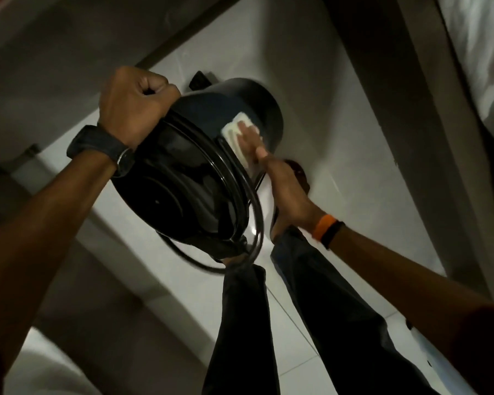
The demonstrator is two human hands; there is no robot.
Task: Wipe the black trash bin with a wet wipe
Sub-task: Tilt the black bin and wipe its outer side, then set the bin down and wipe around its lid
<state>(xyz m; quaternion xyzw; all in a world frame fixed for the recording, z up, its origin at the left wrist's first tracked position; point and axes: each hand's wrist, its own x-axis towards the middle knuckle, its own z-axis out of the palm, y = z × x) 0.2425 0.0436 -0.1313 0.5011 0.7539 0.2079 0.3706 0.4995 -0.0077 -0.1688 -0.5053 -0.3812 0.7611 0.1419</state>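
Observation:
The black trash bin is round and glossy, held up and tilted so its open mouth faces me above the floor. My left hand, with a dark watch on the wrist, is fisted around the bin's upper left rim. My right hand, an orange band on its wrist, lies flat along the bin's right side and presses a white wet wipe against the outer wall. The fingers cover part of the wipe. A thin wire handle loops around the bin's rim.
Below is a white tiled floor. My legs in dark trousers stand under the bin. A bed with white bedding and a grey frame runs along the right. A grey wall and furniture are at the left.

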